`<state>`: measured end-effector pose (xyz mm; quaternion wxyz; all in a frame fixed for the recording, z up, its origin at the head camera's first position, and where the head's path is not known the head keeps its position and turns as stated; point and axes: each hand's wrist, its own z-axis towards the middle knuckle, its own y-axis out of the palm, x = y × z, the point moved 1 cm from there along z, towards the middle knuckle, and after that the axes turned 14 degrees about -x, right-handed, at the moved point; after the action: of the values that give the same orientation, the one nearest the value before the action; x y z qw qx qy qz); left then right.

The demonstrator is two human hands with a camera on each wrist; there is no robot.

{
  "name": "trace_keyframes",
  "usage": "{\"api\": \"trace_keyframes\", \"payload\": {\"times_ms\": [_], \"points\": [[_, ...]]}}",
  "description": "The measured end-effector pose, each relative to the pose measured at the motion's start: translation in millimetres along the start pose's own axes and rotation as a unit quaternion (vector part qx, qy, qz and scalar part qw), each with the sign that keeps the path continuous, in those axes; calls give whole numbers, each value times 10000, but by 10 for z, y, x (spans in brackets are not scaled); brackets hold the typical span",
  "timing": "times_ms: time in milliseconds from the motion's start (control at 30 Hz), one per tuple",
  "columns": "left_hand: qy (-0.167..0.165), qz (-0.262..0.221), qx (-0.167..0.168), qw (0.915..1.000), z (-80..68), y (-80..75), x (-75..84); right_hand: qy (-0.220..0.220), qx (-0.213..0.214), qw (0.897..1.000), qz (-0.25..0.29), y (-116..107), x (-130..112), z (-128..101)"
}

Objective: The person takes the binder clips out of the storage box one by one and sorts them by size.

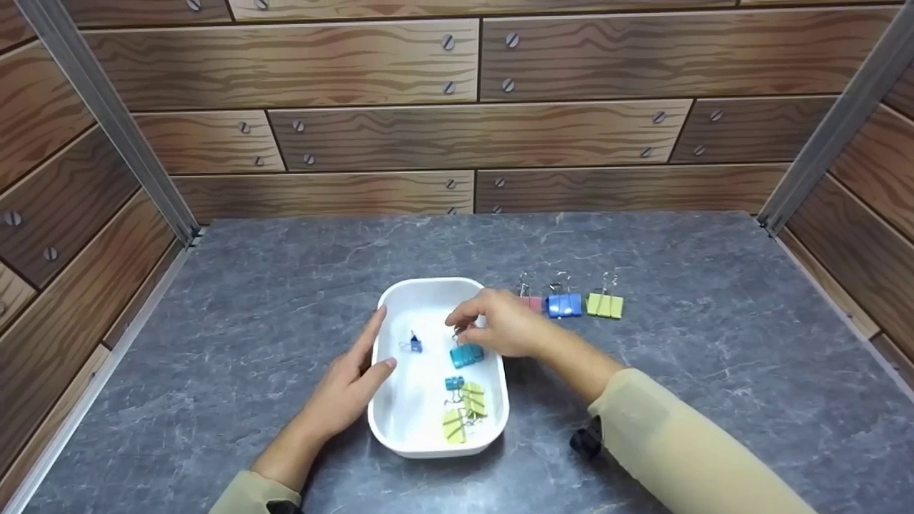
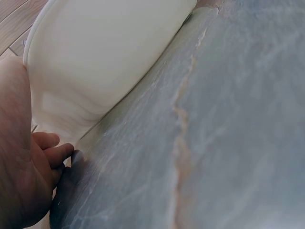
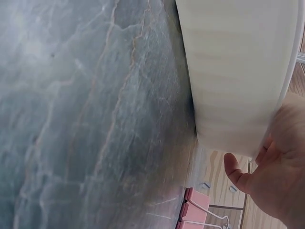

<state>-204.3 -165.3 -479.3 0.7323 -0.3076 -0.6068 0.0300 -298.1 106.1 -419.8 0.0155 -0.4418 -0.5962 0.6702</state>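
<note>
Head view, left to right: left hand (image 1: 348, 389), fingers straight and together, resting against the left wall of the white tray (image 1: 400, 435) mid-counter; right hand (image 1: 504, 325) over the tray, fingertips pinching the wire handle of a teal binder clip (image 1: 466, 355); pink clip (image 1: 532, 303), blue clip (image 1: 564, 304) and yellow-green clip (image 1: 605, 305) in a row beside the tray's right rim.

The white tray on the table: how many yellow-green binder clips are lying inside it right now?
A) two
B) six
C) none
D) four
A: the head view shows two yellow-green clips side by side at the near end of the white tray, next to a small blue clip; a third yellow-green clip stands outside on the table.
</note>
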Motion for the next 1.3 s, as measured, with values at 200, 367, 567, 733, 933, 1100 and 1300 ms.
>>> {"api": "trace_keyframes", "payload": {"times_ms": [200, 367, 567, 733, 933, 1100, 1300], "points": [[-76, 5, -15, 10000, 13, 5, -8, 143, -95, 9998, -88, -6, -6, 3], [-21, -61, -32, 10000, 24, 29, -12, 53, -105, 9999, -36, -10, -5, -7], [17, -85, -3, 10000, 24, 27, -4, -94, -78, 9999, -34, -22, 0, -2], [36, -46, 7, 10000, 10, 7, -4, -107, -58, 9999, 60, -6, -4, 9], [66, -33, -30, 10000, 6, -2, -9, 34, -3, 9999, 143, 12, -6, -1], [49, -56, -31, 10000, -5, 2, -10, 111, 89, 9994, 329, 31, -10, 2], [20, -59, -6, 10000, 4, 7, -9, 43, 290, 9972, 683, 43, -13, 2]]}}
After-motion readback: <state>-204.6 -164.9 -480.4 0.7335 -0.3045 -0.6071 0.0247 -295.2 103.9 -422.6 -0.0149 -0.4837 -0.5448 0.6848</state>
